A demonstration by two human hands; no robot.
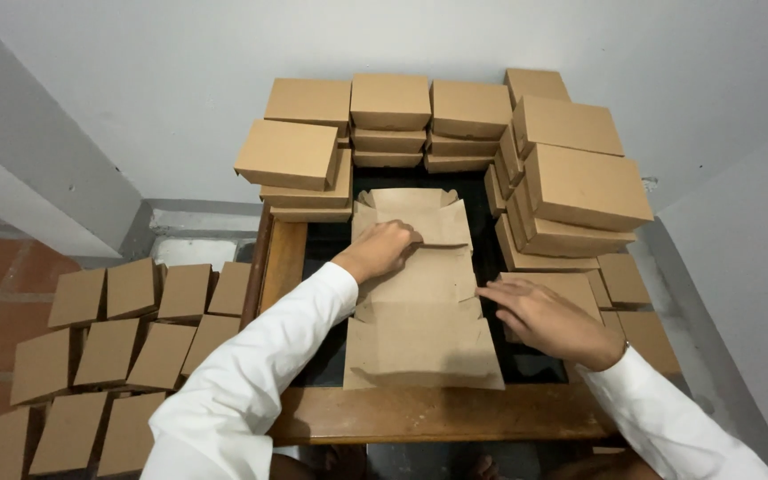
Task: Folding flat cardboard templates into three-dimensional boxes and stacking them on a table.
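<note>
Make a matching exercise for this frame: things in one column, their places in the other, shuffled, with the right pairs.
Things:
1. left hand
2. right hand
3. folded boxes
4. floor boxes

Places:
A. stacked at the table's far edge and right side
B. on the flat box's upper flap
C. in rows left of the table
D. at the flat box's right edge

Pairs: 1-B, 2-D, 3-A, 4-C
</note>
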